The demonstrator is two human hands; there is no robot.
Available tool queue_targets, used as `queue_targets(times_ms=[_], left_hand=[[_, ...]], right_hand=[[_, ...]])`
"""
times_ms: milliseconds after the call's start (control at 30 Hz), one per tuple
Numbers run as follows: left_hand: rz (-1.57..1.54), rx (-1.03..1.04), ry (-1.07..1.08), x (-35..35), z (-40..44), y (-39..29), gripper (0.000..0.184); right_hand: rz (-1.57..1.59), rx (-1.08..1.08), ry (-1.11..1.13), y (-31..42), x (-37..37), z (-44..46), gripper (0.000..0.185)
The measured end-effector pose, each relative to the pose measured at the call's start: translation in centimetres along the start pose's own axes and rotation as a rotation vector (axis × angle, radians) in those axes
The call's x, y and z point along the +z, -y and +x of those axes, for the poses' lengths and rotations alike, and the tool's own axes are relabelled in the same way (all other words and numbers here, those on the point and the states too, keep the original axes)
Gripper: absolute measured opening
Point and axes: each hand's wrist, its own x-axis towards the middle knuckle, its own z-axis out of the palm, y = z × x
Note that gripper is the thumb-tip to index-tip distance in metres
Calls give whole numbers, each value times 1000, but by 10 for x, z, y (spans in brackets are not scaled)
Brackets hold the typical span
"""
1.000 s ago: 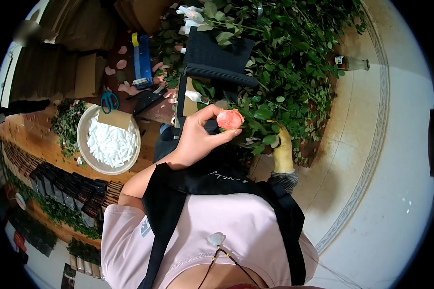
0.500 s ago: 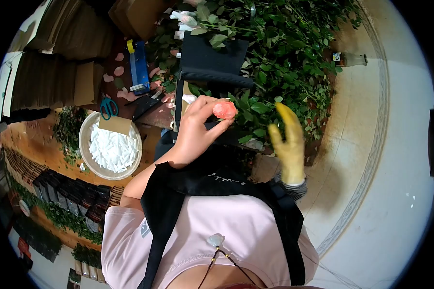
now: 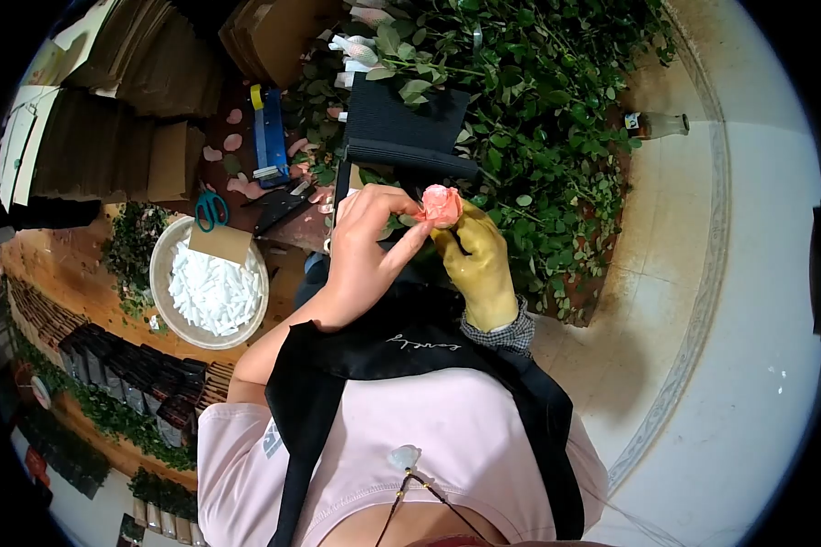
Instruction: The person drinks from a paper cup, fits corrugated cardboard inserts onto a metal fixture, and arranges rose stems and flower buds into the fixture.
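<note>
A coral-pink rose [image 3: 442, 207] is held up in front of my chest, its bloom toward me. My right hand [image 3: 476, 264], in a yellow glove, is closed around it just beneath the bloom; the stem is mostly hidden. At the left side of the bloom, the thumb and fingers of my bare left hand [image 3: 374, 239] pinch the outer petals. Behind both hands, a black ribbed mat [image 3: 409, 114] covers a stand on the table. Leafy rose stems [image 3: 556, 146] lie heaped beside it, and several white-wrapped blooms [image 3: 356, 50] are at the back.
On the left is a white basin [image 3: 161, 296] of small white tubes, with teal scissors [image 3: 212, 211] at its rim. A blue tape dispenser [image 3: 269, 137] and a black cutting tool [image 3: 281, 208] lie among fallen petals. Cardboard stacks [image 3: 109, 137] stand far left; a bottle [image 3: 659, 125] lies right.
My gloved right hand has come in from the right and closed under the bloom. The rose has shifted slightly right, and my left fingers have moved to its left edge.
</note>
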Motion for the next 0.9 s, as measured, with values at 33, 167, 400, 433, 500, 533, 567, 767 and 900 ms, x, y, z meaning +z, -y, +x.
queue_targets(times_ms=[33,167,400,433,500,533,567,767,900], left_hand=[[-34,-15,-20,2,-1,0,24],[-103,-36,-38,4,-1,-2,18],[-103,-77,-37,4,-6,-8,13],[-111,-101,-26,3,-6,-8,13],[-114,-120,-17,1,-6,-9,13],[-22,-57,-19,-1,-6,-9,14],[71,7,-22,-2,-5,-10,15],[300,78,-56,-6,-8,-10,17],[163,69,-36,-7,-13,-2,15]], right_hand=[[6,-8,-16,0,0,1,25],[-1,-74,-9,-3,3,2,23],[-167,-138,-45,2,1,4,24],[-196,-168,-55,2,2,5,25],[-219,-189,-19,-2,1,6,26],[-247,-205,22,-4,2,6,27],[-242,-210,17,-5,4,6,27],[-221,-194,27,-10,12,1,26],[-34,-86,22,-14,11,0,19]])
